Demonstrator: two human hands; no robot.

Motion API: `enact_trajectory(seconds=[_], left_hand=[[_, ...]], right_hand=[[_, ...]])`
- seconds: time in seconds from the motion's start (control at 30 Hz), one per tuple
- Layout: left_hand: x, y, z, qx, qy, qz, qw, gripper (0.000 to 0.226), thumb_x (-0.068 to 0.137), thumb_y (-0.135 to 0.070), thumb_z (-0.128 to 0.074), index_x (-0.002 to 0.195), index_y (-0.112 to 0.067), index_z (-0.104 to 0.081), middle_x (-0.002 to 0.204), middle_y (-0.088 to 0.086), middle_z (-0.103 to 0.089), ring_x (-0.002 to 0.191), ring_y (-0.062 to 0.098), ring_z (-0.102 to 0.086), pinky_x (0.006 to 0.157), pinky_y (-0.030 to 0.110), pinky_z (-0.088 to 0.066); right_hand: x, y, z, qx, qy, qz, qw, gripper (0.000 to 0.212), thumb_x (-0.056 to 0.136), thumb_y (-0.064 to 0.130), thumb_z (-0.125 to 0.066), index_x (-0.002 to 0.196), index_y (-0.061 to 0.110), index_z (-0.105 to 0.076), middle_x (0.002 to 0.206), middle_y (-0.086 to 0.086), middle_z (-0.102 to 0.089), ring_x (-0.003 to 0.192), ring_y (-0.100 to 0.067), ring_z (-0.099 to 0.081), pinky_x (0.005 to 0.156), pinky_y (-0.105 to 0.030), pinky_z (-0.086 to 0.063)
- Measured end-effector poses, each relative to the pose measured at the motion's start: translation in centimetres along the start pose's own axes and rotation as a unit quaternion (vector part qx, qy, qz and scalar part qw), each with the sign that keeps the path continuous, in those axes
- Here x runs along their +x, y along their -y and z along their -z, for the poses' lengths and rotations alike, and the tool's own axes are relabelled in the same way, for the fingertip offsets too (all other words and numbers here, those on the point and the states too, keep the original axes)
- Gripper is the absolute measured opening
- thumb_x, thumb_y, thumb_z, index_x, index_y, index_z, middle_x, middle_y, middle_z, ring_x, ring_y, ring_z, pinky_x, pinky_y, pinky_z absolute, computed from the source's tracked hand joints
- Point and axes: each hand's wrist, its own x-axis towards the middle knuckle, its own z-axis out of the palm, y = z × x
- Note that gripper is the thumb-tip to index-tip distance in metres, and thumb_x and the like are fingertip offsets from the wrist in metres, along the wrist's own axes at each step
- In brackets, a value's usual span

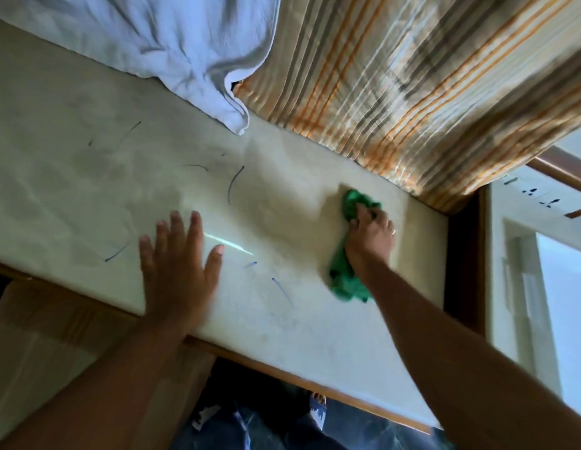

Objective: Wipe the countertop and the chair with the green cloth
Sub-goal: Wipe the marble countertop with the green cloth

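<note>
The pale countertop [87, 190] runs across the view, with a wooden front edge and several dark blue pen strokes on it. My right hand [370, 237] presses a crumpled green cloth [346, 280] onto the counter's right part; cloth sticks out beyond the fingers and trails back under the wrist. My left hand [180, 261] lies flat on the counter near its front edge, fingers spread, holding nothing. No chair can be made out.
A white cloth [172, 43] lies bunched at the back left of the counter. A striped orange and grey curtain [412, 76] hangs along the back right. A white wall with sockets [539, 198] stands at the right. Dark floor and a foot [316, 402] show below the counter's front edge.
</note>
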Motion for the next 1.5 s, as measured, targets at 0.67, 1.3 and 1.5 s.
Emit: enact_trajectory(seconds=[0.67,1.3,1.5], left_hand=[[5.4,6.8,1.7,0.056,0.012,0.002,0.998,0.081,0.092,-0.061,-0.022,0.157,-0.013,-0.029,0.164,0.023,-0.02,0.15,0.043,-0.018,0.119,0.06,-0.008],[5.8,7.4,0.5,0.07,-0.026,-0.006,0.997,0.073,0.093,-0.054,-0.03,0.153,-0.012,-0.034,0.161,0.024,-0.026,0.146,0.045,-0.025,0.116,0.062,-0.013],[5.6,7.4,0.6,0.079,-0.023,-0.001,0.997,0.073,0.094,-0.055,-0.026,0.155,-0.015,-0.032,0.162,0.022,-0.026,0.148,0.042,-0.024,0.119,0.059,-0.012]], right_hand=[[-14.5,3.2,0.9,0.006,0.095,0.22,0.971,0.032,0.091,0.026,-0.055,0.122,0.02,-0.061,0.113,-0.012,-0.058,0.092,-0.026,-0.053,0.083,-0.037,-0.048],[-15.7,3.6,1.0,0.005,0.181,0.43,0.884,0.043,0.091,0.037,-0.051,0.134,0.03,-0.049,0.134,-0.003,-0.05,0.12,-0.022,-0.046,0.103,-0.041,-0.035],[-3.6,11.6,-2.6,-0.027,0.095,0.343,0.934,0.045,0.098,0.031,-0.046,0.143,0.027,-0.046,0.149,-0.008,-0.041,0.133,-0.03,-0.039,0.107,-0.044,-0.034]])
